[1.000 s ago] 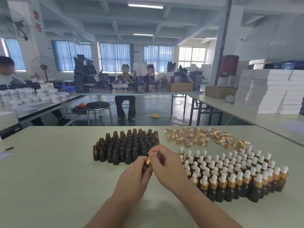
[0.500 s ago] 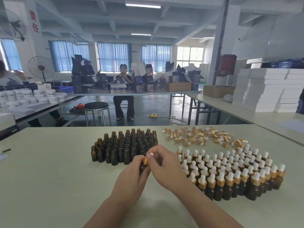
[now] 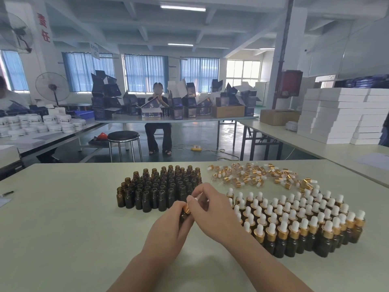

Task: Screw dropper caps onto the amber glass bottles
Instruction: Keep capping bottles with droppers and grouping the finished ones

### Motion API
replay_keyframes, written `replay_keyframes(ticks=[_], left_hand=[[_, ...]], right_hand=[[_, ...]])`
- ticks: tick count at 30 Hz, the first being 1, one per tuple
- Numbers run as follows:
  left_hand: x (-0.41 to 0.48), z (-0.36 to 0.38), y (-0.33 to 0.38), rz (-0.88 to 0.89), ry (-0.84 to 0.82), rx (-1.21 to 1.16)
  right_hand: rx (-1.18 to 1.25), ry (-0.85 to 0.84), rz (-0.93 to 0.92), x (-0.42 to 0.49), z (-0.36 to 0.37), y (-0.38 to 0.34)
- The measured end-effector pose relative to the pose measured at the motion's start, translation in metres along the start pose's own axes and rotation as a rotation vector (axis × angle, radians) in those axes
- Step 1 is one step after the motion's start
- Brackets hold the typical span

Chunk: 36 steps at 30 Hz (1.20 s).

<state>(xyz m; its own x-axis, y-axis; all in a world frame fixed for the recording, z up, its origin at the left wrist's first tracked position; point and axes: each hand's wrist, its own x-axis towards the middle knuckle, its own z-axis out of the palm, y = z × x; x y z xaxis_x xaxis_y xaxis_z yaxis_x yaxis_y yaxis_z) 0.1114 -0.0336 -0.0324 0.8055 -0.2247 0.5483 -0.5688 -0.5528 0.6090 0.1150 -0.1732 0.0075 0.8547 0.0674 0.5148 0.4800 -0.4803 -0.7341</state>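
Head view: I see both hands meet on one small amber glass bottle (image 3: 183, 217) over the pale green table (image 3: 63, 218).

The left hand (image 3: 168, 226) wraps its curled fingers round the bottle's body, while the right hand (image 3: 212, 209) pinches the gold-collared white-bulb dropper cap (image 3: 187, 208) sitting on its neck. I cannot tell whether the bottle's base touches the table. Just behind the hands stands a block of uncapped amber bottles (image 3: 160, 186). To the right are rows of capped dropper bottles (image 3: 294, 220), and beyond those a loose heap of gold dropper caps (image 3: 259, 175).
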Motion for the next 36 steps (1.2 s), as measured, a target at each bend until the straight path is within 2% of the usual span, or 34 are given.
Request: replay_keyframes(ticks=[14, 26, 31, 36], left_hand=[[0.000, -0.002, 0.003, -0.013, -0.007, 0.045], [0.002, -0.001, 0.000, 0.014, -0.005, -0.032], [0.000, -0.002, -0.001, -0.047, 0.010, -0.028], [0.001, -0.003, -0.005, -0.094, 0.029, -0.020]], right_hand=[[-0.277, 0.045, -0.017, 0.008, -0.004, -0.002], [-0.486, -0.321, -0.099, 0.030, -0.035, -0.019], [-0.505, -0.385, -0.094, 0.052, -0.050, -0.026], [-0.520, -0.398, 0.002, 0.085, -0.064, -0.018]])
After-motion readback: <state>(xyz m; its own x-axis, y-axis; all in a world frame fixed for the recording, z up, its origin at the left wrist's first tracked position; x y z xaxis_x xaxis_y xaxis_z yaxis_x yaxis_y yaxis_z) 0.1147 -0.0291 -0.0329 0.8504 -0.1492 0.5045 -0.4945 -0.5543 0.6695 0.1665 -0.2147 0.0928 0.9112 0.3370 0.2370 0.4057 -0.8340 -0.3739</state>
